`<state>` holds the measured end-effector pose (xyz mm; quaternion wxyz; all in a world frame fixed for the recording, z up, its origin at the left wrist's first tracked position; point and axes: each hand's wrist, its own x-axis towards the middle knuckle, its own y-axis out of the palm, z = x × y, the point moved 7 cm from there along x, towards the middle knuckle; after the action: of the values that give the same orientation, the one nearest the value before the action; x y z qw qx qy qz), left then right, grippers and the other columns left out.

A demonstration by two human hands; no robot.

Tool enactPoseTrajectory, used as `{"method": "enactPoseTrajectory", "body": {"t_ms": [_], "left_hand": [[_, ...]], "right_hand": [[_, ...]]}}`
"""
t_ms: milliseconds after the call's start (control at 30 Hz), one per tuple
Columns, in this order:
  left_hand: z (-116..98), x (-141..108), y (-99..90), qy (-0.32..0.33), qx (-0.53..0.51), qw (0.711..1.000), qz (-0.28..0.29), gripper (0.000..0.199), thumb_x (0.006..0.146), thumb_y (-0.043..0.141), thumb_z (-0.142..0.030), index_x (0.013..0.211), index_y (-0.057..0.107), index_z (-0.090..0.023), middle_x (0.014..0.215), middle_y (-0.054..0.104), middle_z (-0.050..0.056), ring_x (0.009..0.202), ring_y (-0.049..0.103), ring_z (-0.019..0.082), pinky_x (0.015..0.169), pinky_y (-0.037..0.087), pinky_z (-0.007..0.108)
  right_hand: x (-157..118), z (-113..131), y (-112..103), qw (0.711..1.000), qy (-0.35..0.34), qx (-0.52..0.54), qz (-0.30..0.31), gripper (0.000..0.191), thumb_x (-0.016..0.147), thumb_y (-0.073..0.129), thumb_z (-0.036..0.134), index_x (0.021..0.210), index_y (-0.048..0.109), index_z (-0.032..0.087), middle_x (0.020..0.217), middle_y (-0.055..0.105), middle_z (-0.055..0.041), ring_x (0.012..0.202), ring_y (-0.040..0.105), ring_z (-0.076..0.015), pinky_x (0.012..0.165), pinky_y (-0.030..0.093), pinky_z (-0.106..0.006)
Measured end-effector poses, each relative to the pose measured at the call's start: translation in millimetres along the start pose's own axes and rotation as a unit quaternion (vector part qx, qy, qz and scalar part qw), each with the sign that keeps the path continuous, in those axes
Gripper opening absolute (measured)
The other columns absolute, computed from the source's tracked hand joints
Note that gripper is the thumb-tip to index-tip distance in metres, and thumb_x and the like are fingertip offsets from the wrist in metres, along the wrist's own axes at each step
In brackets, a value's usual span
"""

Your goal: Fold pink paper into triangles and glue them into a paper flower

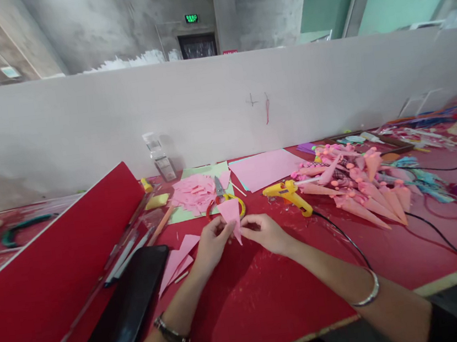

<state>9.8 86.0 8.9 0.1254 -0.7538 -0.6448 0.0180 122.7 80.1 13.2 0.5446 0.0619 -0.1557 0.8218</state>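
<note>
A small pink paper triangle (229, 212), its narrow tip pointing down toward me, is held up over the red table. My left hand (213, 243) pinches its left side between thumb and fingers. At the opposite edge, my right hand (268, 235) is closed with its fingertips on the paper near the tip. Right behind the paper lie scissors (219, 187) with red and yellow handles, partly hidden by it. Flat pink paper pieces (178, 261) rest beside my left wrist. A yellow glue gun (289, 192) lies beyond my right hand.
Many pink paper cones (376, 205) are heaped at the right. Small pink cutouts (193, 193) lie on a green sheet, and pink sheets (267, 167) lie at the back. A black phone (124, 306) is at left beside a red divider (65, 268). The glue gun's cord (345, 237) crosses the right side.
</note>
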Motion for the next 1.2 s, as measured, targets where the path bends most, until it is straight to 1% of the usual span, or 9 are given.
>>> {"method": "enactPoseTrajectory", "body": {"t_ms": [100, 200, 367, 533, 700, 900, 1033, 1200], "left_hand": [[-1, 0, -0.2, 0.006, 0.014, 1.0, -0.001, 0.02, 0.071, 0.054, -0.032, 0.063, 0.05, -0.015, 0.053, 0.049, -0.005, 0.049, 0.043, 0.008, 0.05, 0.033, 0.019], [-3, 0, -0.9, 0.014, 0.028, 1.0, -0.006, 0.021, 0.072, 0.053, -0.033, 0.062, 0.051, -0.015, 0.051, 0.05, -0.005, 0.05, 0.046, 0.009, 0.052, 0.035, 0.02], [-7, 0, -4.0, 0.021, 0.022, 0.999, -0.028, 0.022, 0.073, 0.052, -0.032, 0.059, 0.049, -0.016, 0.048, 0.051, -0.005, 0.049, 0.049, 0.009, 0.054, 0.038, 0.021], [-5, 2, -7.5, 0.016, 0.003, 0.999, -0.041, 0.02, 0.071, 0.055, -0.03, 0.058, 0.049, -0.016, 0.047, 0.052, -0.006, 0.046, 0.049, 0.009, 0.051, 0.037, 0.02], [-7, 2, -10.5, 0.02, -0.008, 0.999, -0.043, 0.018, 0.071, 0.055, -0.03, 0.06, 0.051, -0.015, 0.048, 0.053, -0.005, 0.045, 0.05, 0.009, 0.052, 0.039, 0.02], [-8, 1, -15.2, 0.005, -0.042, 0.996, -0.077, 0.018, 0.07, 0.056, -0.03, 0.061, 0.053, -0.015, 0.048, 0.055, -0.005, 0.044, 0.051, 0.009, 0.05, 0.039, 0.02], [-5, 0, -19.0, -0.008, -0.037, 0.994, -0.107, 0.019, 0.07, 0.057, -0.031, 0.061, 0.054, -0.015, 0.046, 0.056, -0.004, 0.045, 0.052, 0.01, 0.05, 0.04, 0.02], [-3, 0, -21.2, -0.011, -0.03, 0.992, -0.121, 0.02, 0.07, 0.057, -0.034, 0.064, 0.056, -0.014, 0.045, 0.056, -0.003, 0.046, 0.053, 0.011, 0.054, 0.041, 0.022]], "right_hand": [[0, -2, 1, 1.0, 0.005, -0.01, 0.0, 0.015, 0.075, 0.049, 0.022, 0.075, 0.061, 0.013, 0.076, 0.063, -0.0035, 0.071, 0.056, -0.0135, 0.066, 0.042, -0.024], [0, -2, 2, 1.0, 0.012, -0.016, 0.003, 0.014, 0.073, 0.049, 0.02, 0.073, 0.061, 0.013, 0.073, 0.062, -0.0032, 0.067, 0.055, -0.0127, 0.063, 0.041, -0.023], [0, -2, 2, 1.0, 0.01, -0.017, 0.009, 0.012, 0.071, 0.05, 0.018, 0.069, 0.06, 0.013, 0.069, 0.06, -0.0019, 0.063, 0.052, -0.0114, 0.061, 0.04, -0.022], [0, -4, 1, 1.0, 0.021, 0.003, 0.009, 0.012, 0.072, 0.05, 0.021, 0.068, 0.059, 0.014, 0.065, 0.058, -0.0004, 0.06, 0.05, -0.0101, 0.059, 0.038, -0.022], [-1, -4, 2, 0.999, 0.044, 0.021, 0.015, 0.016, 0.075, 0.05, 0.025, 0.067, 0.059, 0.014, 0.061, 0.054, 0.0006, 0.056, 0.046, -0.0084, 0.055, 0.035, -0.021], [-1, -6, 3, 0.997, 0.067, 0.046, 0.016, 0.022, 0.077, 0.049, 0.031, 0.07, 0.06, 0.013, 0.062, 0.055, -0.0001, 0.054, 0.047, -0.0084, 0.054, 0.036, -0.021], [-1, -6, 2, 0.997, 0.063, 0.042, 0.015, 0.025, 0.078, 0.048, 0.034, 0.07, 0.061, 0.014, 0.061, 0.055, -0.0002, 0.054, 0.048, -0.0086, 0.054, 0.037, -0.022], [0, -8, -2, 0.997, 0.054, 0.048, -0.002, 0.024, 0.078, 0.048, 0.033, 0.071, 0.061, 0.014, 0.06, 0.054, 0.0006, 0.055, 0.047, -0.0085, 0.054, 0.036, -0.022]]}}
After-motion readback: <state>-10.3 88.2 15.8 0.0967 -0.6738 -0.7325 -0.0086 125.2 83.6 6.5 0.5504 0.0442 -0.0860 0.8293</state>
